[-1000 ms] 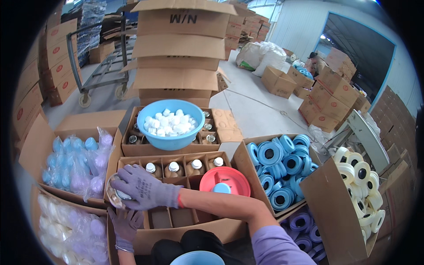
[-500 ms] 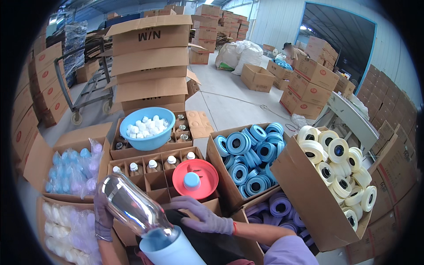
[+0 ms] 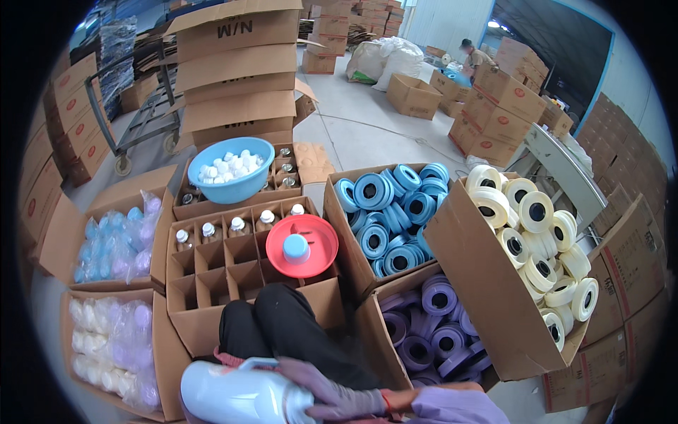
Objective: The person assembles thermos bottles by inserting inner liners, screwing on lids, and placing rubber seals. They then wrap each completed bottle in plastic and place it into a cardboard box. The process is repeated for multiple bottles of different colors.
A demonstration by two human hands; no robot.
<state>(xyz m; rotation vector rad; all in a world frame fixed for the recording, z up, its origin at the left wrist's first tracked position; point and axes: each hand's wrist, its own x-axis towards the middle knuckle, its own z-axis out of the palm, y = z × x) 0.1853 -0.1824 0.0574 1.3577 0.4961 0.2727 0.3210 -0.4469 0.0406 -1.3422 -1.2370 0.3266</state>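
A light blue thermos flask body (image 3: 229, 389) with a side handle lies tilted across my lap at the lower edge. My right hand (image 3: 339, 397), in a grey-purple glove, is closed around its right end, slightly blurred by motion. My left hand is out of sight. The silver glass liner no longer shows; whether it sits inside the flask is hidden. Just beyond my knees stands a divided carton (image 3: 205, 286) with several white-capped silver liners (image 3: 238, 227) in its far row. On its right corner rests a red round dish (image 3: 321, 251) with a light blue cap (image 3: 296, 247) in the middle.
A blue basin (image 3: 233, 191) of white caps stands behind. Left are cartons of bagged blue-and-purple (image 3: 106, 244) and white-and-purple pieces (image 3: 92, 343). Right are cartons of blue (image 3: 374, 240), purple (image 3: 439, 299) and cream rings (image 3: 537, 212). Farther back, a person (image 3: 477, 60) stands by stacked boxes.
The silver liner has gone from view. The flask has tipped from upright-leaning to lying sideways. My right hand has moved down onto its end, and my left hand has left the view.
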